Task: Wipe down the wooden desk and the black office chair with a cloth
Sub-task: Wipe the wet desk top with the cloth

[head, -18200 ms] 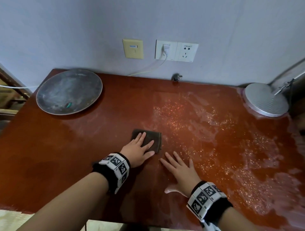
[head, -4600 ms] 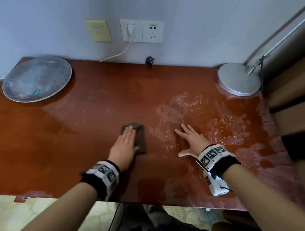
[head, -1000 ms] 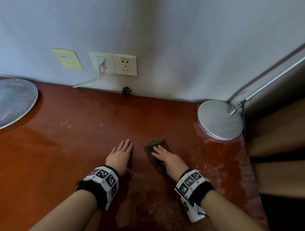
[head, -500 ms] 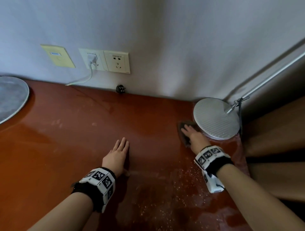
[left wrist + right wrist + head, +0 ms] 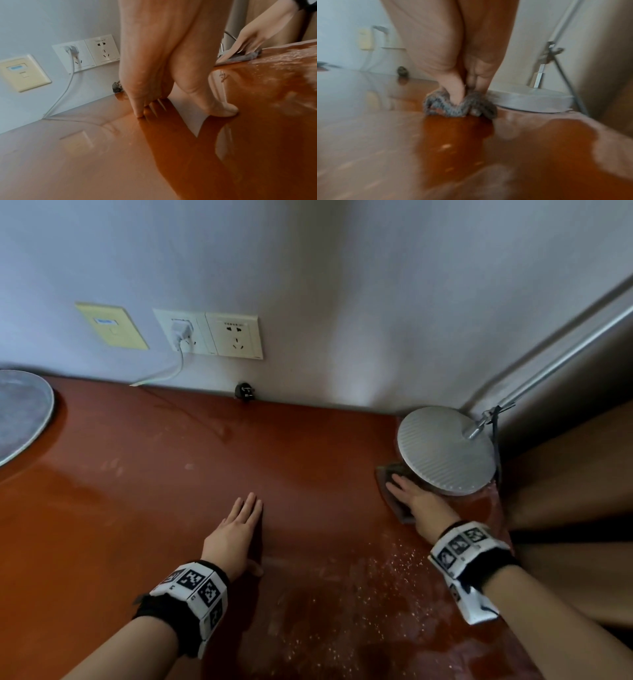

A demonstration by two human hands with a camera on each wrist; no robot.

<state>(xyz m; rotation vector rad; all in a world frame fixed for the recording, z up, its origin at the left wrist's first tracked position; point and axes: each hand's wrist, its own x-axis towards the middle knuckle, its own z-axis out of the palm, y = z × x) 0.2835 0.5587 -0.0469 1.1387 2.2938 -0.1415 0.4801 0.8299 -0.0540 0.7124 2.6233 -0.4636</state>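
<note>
The reddish-brown wooden desk (image 5: 164, 494) fills the view. My right hand (image 5: 409, 494) lies with straight fingers on a dark grey cloth (image 5: 385, 474) and presses it to the desk against the rim of a silver lamp base (image 5: 445, 450). In the right wrist view the cloth (image 5: 453, 108) bunches up around my thumb. The left wrist view shows the right hand (image 5: 248, 36) flat on the cloth (image 5: 247, 56). My left hand (image 5: 239, 525) rests flat on the bare desk mid-front, holding nothing. The black chair is not in view.
A round metal tray (image 5: 17, 416) sits at the far left. Wall sockets (image 5: 209, 333) with a white plug and cable, and a small black plug (image 5: 244, 392), line the back edge. The lamp's arm (image 5: 565, 347) rises to the right. Wet speckles (image 5: 376, 594) cover the front right.
The cloth passed from my left hand to my right. Over the last second the right hand slid it from the desk's middle rightward to the lamp base. The left hand stayed flat.
</note>
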